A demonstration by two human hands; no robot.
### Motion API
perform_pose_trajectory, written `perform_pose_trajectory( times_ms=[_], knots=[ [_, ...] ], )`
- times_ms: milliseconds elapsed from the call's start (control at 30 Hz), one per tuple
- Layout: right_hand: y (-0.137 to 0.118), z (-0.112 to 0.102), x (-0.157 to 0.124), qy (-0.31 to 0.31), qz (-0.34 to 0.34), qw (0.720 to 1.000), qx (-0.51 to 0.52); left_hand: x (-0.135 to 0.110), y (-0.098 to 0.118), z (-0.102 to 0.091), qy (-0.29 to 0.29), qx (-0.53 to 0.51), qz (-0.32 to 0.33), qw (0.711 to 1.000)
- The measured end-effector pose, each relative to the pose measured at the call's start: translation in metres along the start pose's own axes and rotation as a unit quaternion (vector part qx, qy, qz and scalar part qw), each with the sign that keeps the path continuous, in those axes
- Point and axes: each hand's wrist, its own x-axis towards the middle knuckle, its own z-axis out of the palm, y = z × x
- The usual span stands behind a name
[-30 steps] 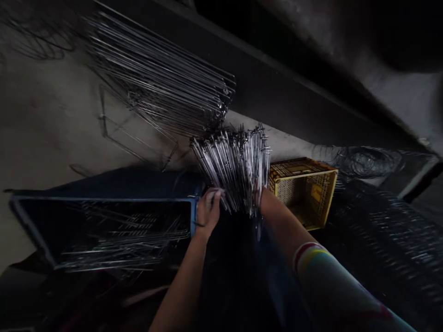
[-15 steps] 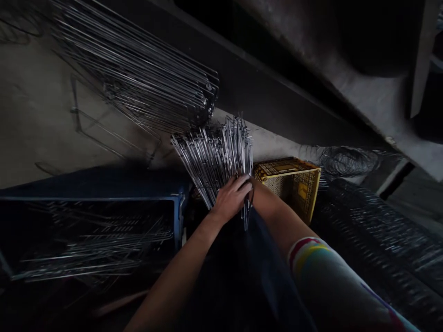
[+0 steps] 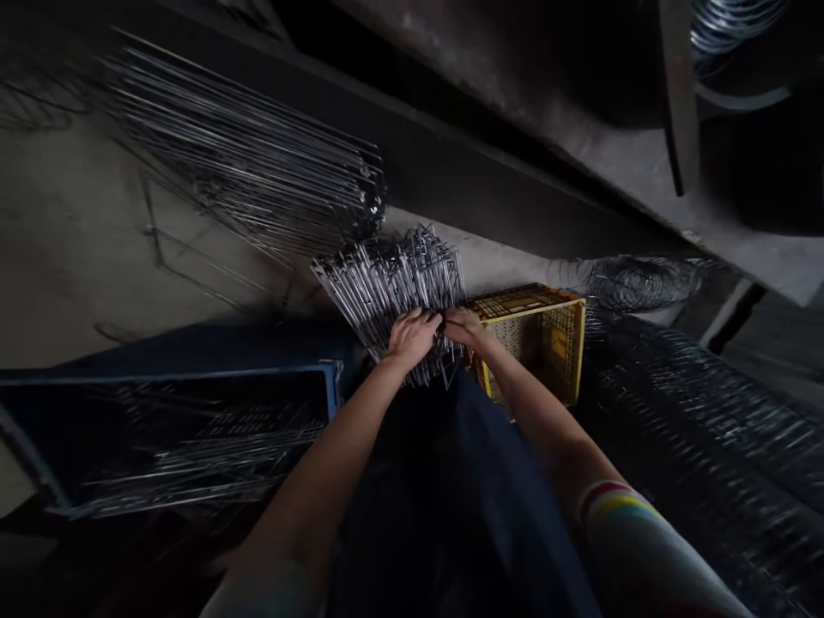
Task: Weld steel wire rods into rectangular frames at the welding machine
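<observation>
A thick bundle of shiny bent metal wire pieces [image 3: 386, 279] stands on end in front of me, fanning out toward the left. My left hand [image 3: 410, 336] is curled over its near side with fingers closed on the wires. My right hand [image 3: 464, 328] grips the same bundle from the right, close beside the left hand. Both forearms reach forward over my dark lap.
A larger stack of long wire frames [image 3: 245, 163] lies on the concrete floor behind the bundle. A blue crate [image 3: 331, 378] holding loose wire pieces sits at left. A yellow perforated crate [image 3: 554, 335] stands at right, beside dark wire mesh rolls [image 3: 708, 429]. A dark steel beam [image 3: 489, 189] runs overhead.
My left hand moved from the blue crate's corner onto the wire bundle. My right hand came round to the front of the bundle, and both hands now sit together on it.
</observation>
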Motion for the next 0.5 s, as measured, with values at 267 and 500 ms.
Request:
perform_pose_trajectory(
  times_ms=[267, 500],
  knots=[
    [0.029, 0.042, -0.076, 0.081, -0.121, 0.956, 0.256, -0.016, 0.013, -0.013, 0.112, -0.236, -0.139, 0.955],
    [-0.029, 0.082, -0.112, 0.132, -0.108, 0.845, 0.506, -0.064, 0.018, 0.01, 0.16, -0.45, -0.227, 0.849]
  ],
)
